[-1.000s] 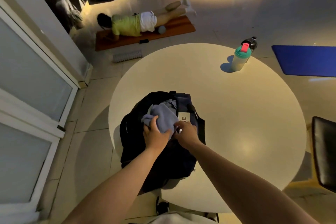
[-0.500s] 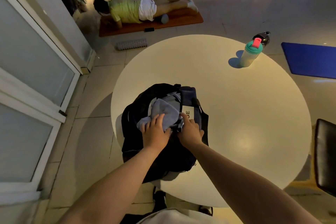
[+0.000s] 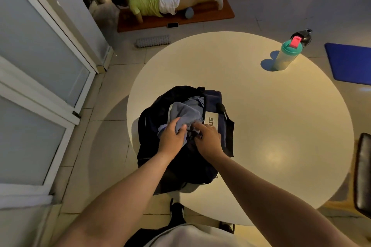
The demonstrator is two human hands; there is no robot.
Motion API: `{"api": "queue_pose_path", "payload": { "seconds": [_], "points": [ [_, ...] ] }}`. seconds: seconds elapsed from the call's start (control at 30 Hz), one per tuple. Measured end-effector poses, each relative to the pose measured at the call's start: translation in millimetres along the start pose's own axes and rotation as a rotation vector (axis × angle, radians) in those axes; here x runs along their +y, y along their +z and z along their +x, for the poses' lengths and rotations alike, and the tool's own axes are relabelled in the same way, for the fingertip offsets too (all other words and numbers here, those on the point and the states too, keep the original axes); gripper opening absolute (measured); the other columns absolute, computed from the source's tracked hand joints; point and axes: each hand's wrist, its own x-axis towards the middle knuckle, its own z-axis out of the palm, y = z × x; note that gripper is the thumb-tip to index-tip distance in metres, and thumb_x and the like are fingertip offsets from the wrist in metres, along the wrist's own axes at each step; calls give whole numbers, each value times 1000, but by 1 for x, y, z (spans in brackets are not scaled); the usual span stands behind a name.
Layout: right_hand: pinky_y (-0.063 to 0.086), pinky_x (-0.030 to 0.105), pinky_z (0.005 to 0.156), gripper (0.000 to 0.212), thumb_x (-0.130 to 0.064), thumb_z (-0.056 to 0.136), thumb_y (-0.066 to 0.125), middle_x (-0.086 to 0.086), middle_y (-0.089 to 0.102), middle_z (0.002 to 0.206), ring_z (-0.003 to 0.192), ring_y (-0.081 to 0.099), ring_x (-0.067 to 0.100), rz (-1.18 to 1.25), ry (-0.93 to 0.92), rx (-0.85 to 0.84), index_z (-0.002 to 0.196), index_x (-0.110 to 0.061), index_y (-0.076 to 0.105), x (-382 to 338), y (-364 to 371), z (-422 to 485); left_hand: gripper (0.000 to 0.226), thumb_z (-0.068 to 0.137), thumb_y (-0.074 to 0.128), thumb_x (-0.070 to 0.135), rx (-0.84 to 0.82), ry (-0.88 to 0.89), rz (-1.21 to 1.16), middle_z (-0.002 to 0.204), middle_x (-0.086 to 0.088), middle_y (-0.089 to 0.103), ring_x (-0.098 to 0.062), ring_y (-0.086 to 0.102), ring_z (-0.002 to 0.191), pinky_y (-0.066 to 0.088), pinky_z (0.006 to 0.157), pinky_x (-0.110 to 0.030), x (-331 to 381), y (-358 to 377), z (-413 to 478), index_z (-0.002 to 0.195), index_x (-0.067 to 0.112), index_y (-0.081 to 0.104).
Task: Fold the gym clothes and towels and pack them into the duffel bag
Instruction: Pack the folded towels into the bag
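Two hands work at the mouth of one bag (image 3: 190, 170). The bag is dark navy and lies on the left near part of a round white table (image 3: 261, 126), its near end hanging over the edge. It is open at the top. A white label (image 3: 210, 121) with the letters "UE" shows on its right side, and a dark strap (image 3: 228, 136) hangs down that side.

A blue-grey cloth (image 3: 185, 111) sits bunched in the opening, partly inside and partly standing above the rim. The left hand (image 3: 172, 139) lies on its near end, fingers curled into the fabric and gripping it. The right hand (image 3: 208, 139) is just beside it, at the right rim of the opening, fingers bent downward. What they pinch, if anything, cannot be told.

On the far right of the table stands a bottle (image 3: 285, 57) with a teal lid and pink cap, well apart from the bag. A black chair (image 3: 363, 176) stands at the right edge of view. On the floor beyond the table a person (image 3: 152, 2) lies face down on an orange mat (image 3: 210, 16). A blue mat (image 3: 349, 63) lies to the right.
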Motion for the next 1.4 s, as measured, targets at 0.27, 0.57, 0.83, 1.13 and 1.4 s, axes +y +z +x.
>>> {"api": "queue_pose_path", "payload": {
  "seconds": [0.27, 0.57, 0.83, 1.13, 1.4],
  "points": [
    [25, 45, 107, 31, -41, 101, 44, -6, 51, 133, 125, 42, 16, 154, -36, 28, 132, -41, 42, -21, 10, 0, 33, 107, 39, 37, 270, 42, 29, 107, -1, 67, -23, 66, 101, 45, 72, -27, 20, -14, -2, 127, 18, 57],
    [27, 50, 108, 29, -40, 98, 49, 1, 40, 130, 129, 30, 28, -155, 86, -166, 121, -40, 65, -25, 3, 21, 44, 105, 44, 39, 526, 426, 278, 135, -7, 62, -22, 55, 123, 48, 99, -35, 44, -46, 22, 138, 13, 55],
    [48, 49, 98, 38, -19, 98, 48, 12, 46, 136, 125, 45, 38, -195, 227, -108, 135, -20, 54, 18, -18, 7, 48, 105, 48, 32, -56, 260, 663, 164, -9, 24, -25, 21, 151, 27, 120, -39, 5, 17, 15, 151, 21, 39],
    [46, 39, 82, 25, 1, 87, 53, 15, 62, 98, 92, 58, 27, 80, 167, 92, 88, -12, 73, 40, -44, 1, 48, 101, 51, 11, 106, 332, 510, 154, -1, 44, -22, 37, 143, 35, 115, -39, 9, 24, 13, 147, 23, 48],
    [50, 33, 80, 54, 12, 77, 41, 6, 72, 104, 95, 63, 22, 296, 162, 189, 116, -12, 69, 31, -65, 0, 45, 95, 54, 8, 121, 543, 571, 147, 0, 52, -20, 42, 141, 21, 119, -38, 17, 43, 14, 137, 23, 58]
  ]
}}
